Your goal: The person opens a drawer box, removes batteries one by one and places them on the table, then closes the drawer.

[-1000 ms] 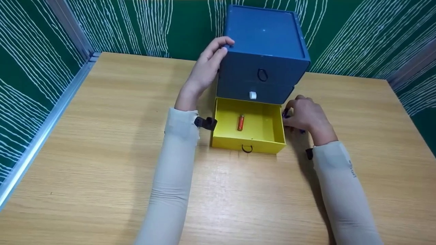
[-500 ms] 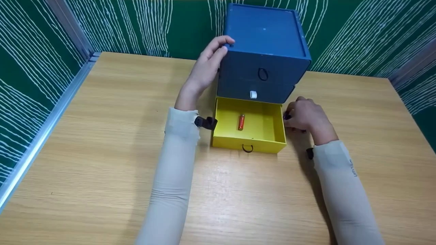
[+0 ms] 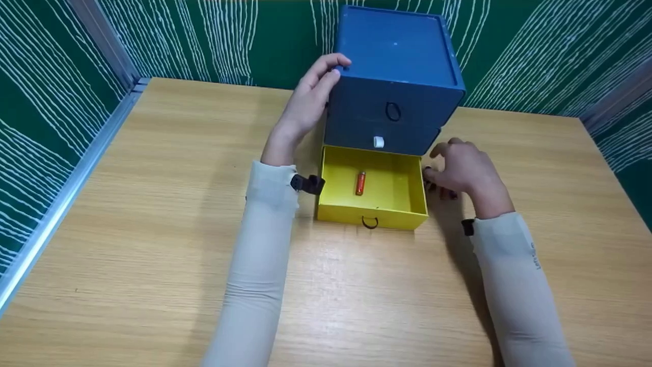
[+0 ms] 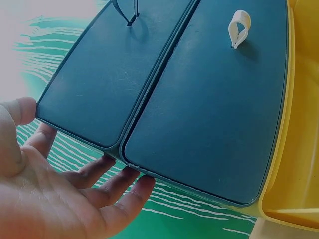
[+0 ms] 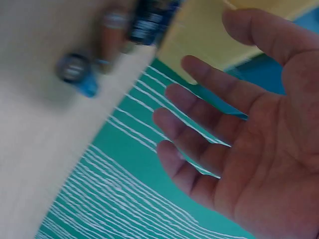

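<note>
Hovering beside the yellow drawer (image 3: 341,214), right hand (image 3: 466,165) spread and unladen

Nearest, on the drawer's front panel: a black loop (image 3: 370,222). Inside the drawer, a little left of its middle: a red battery (image 3: 360,183), lying flat, long axis running nearly front to back, pale end toward the drawer's rear.

On the surface (image 3: 356,295), just outside the drawer's right wall: an orange battery (image 5: 110,42), a blue battery (image 5: 77,75) and a dark-blue battery (image 5: 147,25), all blurred. Presenting a dark round end to the wrist camera in the blue one's case; other directions too smeared to tell.

Over these, right hand with thumb and fingers well apart, gripping nothing visible; cannot tell whether touching one with the thumb. Probably at the picking-up step, calling next for a pinch across one battery's long axis.

Behind the drawer's left side, left hand (image 3: 305,104) with fingers loosely spread against the blue cabinet (image 3: 397,46) and thumb at its edge, apparently steadying it. Beyond drawer and cabinet: green wall (image 3: 285,46).
</note>
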Demonstrator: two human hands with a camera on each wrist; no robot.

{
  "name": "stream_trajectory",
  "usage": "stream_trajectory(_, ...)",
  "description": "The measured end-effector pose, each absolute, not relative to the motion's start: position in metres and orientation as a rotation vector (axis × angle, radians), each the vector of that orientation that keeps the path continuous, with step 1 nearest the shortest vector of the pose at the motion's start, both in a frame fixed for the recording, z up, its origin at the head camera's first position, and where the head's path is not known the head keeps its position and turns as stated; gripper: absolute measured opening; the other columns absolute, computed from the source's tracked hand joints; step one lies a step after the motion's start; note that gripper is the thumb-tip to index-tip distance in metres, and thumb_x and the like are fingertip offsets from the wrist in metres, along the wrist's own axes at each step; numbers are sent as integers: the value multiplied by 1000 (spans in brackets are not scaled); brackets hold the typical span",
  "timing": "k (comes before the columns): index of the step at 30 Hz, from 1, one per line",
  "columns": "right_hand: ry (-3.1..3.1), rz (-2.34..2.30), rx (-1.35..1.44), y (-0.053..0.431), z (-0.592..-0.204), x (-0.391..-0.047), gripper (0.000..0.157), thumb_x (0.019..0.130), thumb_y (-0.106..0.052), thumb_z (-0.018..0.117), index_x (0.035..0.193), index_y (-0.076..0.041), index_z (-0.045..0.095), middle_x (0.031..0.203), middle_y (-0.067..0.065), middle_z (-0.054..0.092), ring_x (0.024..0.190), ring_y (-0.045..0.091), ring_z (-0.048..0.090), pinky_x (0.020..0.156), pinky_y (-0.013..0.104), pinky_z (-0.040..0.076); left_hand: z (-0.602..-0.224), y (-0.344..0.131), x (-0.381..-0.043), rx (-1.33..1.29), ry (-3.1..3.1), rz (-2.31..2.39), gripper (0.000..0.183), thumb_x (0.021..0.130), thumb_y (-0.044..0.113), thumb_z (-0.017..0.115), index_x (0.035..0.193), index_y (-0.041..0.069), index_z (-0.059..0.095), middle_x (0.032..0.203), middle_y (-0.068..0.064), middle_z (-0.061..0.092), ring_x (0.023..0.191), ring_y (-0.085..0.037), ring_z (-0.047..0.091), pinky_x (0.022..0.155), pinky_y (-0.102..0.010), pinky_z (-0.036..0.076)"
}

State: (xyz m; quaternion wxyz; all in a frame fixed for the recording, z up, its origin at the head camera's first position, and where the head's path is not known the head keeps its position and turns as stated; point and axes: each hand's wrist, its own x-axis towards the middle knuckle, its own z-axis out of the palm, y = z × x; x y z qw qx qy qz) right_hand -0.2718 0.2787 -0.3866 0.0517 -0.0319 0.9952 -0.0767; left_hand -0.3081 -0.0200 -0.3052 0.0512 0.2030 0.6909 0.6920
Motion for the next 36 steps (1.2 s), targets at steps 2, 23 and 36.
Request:
stream_trajectory(2,3094,-246,-135,274,-380,-268,43,77,-34,59,108,-6,56,108,17,51,88,35,46,76,52,41,-306,-20,-308,621,2104,2105,24,94,23,34,115,23,46,134,10,32,121,-10,30,99,-32,30)
stream_trajectory(23,3165,-268,-376,221,-359,-236,31,76,-34,62,98,-13,60,88,5,60,73,22,52,66,36,44,-306,-19,-307,639,2095,2121,24,94,23,34,115,22,46,134,12,33,120,-9,31,98,-32,30)
stream_trajectory(36,3143,-322,-583,199,-384,-244,47,72,-38,65,111,-13,56,106,6,58,91,23,49,81,42,43,-305,-20,-307,641,2099,2117,24,94,23,34,115,22,46,134,11,34,120,-9,31,98,-33,30)
